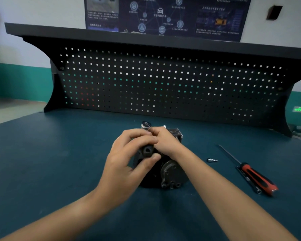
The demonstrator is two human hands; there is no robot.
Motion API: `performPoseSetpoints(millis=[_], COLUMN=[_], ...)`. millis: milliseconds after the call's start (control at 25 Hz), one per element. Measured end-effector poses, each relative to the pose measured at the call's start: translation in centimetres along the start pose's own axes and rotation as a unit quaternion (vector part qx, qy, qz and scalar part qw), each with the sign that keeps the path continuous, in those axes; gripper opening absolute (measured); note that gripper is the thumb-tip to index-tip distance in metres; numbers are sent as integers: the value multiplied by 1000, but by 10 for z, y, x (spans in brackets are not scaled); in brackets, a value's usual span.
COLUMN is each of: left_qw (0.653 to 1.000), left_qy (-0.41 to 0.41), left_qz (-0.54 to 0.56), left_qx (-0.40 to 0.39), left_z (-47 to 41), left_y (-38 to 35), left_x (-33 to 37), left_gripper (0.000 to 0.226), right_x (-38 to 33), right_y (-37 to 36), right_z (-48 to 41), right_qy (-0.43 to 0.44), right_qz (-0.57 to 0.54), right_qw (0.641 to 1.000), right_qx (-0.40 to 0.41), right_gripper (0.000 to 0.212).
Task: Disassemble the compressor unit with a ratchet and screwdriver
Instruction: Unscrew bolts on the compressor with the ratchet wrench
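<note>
Near the middle of the tabletop (pixel 59 153), a little toward its far edge, we see the compressor unit (pixel 172 173) lying on its side. Its round grey end plate faces the near edge, and a squarer metal block shows at its far end.

Both hands meet on top of it. The left hand (pixel 129 160) has its fingers and thumb curled round the black handle of the ratchet (pixel 147 151), whose butt end points back at us. The chrome head stands up just beyond the knuckles. The right hand (pixel 165 141) comes in from the right side with its fingers curled tightly. It seems to pinch the ratchet just below the head, though the fingers hide the exact contact.

Toward the right edge lies a screwdriver (pixel 257 180) with a red and black handle, its thin shaft pointing at the far edge. A slim chrome bar (pixel 250 183) lies just beside the handle. Between the screwdriver and the compressor unit rests a small chrome socket bit (pixel 212 160), apart from both.

Along the far edge rises a black pegboard (pixel 163 80) under a dark shelf (pixel 111 35), with a dark poster (pixel 163 14) on the wall behind.
</note>
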State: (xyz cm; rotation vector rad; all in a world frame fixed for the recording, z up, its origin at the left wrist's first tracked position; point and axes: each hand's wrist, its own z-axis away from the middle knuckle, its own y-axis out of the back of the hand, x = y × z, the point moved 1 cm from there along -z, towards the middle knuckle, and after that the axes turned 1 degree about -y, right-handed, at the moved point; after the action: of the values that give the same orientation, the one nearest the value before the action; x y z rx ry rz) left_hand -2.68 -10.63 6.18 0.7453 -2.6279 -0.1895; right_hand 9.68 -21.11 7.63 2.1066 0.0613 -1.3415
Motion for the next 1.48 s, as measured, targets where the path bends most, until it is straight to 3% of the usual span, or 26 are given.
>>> performPoseSetpoints(millis=[120,160,240,280,360,400,440,600,720,760,840,920,1080,1240,1320,1400,1480], left_qw=[999,998,973,936,831,794,786,883,972,988,985,979,993,975,917,837,810], left_qy=[-24,1,144,243,395,429,431,241,32,-42,-171,-195,-80,58,232,378,415], left_qz=[21,36,105,177,339,383,394,331,198,134,-11,-63,70,168,261,350,371], left_qx=[18,51,150,182,195,197,202,230,120,65,-7,-10,47,134,191,185,182], left_z=[0,-4,-19,-28,-43,-46,-47,-38,-24,-18,-9,-7,-13,-26,-39,-49,-53], left_y=[9,15,28,34,38,38,36,26,21,17,8,5,14,30,36,34,28], left_x=[-9,-16,-40,-54,-80,-87,-90,-64,-36,-30,-24,-25,-27,-49,-74,-98,-109], left_gripper=[21,15,15,19,25,26,26,10,9,12,17,23,23,9,13,22,23], right_x=[-1,0,0,1,-1,-2,-1,2,3,2,2,1,1,5,5,3,3], right_y=[-2,-2,-2,-2,-3,-3,-3,-1,0,0,-1,-2,-1,2,3,2,2], right_z=[-1,-1,-2,-3,-4,-4,-4,-3,-2,-2,-2,-1,-3,-5,-5,-5,-6], right_qy=[-5,-10,-22,-26,-26,-26,-25,-34,-30,-21,-12,-12,6,-22,-19,-19,-23], right_qz=[-28,-36,-47,-53,-51,-46,-45,-73,-65,-67,-73,-69,-84,-92,-87,-82,-67], right_qw=[1000,999,999,998,998,998,999,996,997,997,997,997,996,995,996,996,997], right_qx=[3,-1,-13,-16,-20,-18,-16,-24,-29,-26,-23,-21,5,-5,-12,-17,-12], right_gripper=[18,14,19,19,16,15,16,18,14,13,21,23,11,13,17,19,21])
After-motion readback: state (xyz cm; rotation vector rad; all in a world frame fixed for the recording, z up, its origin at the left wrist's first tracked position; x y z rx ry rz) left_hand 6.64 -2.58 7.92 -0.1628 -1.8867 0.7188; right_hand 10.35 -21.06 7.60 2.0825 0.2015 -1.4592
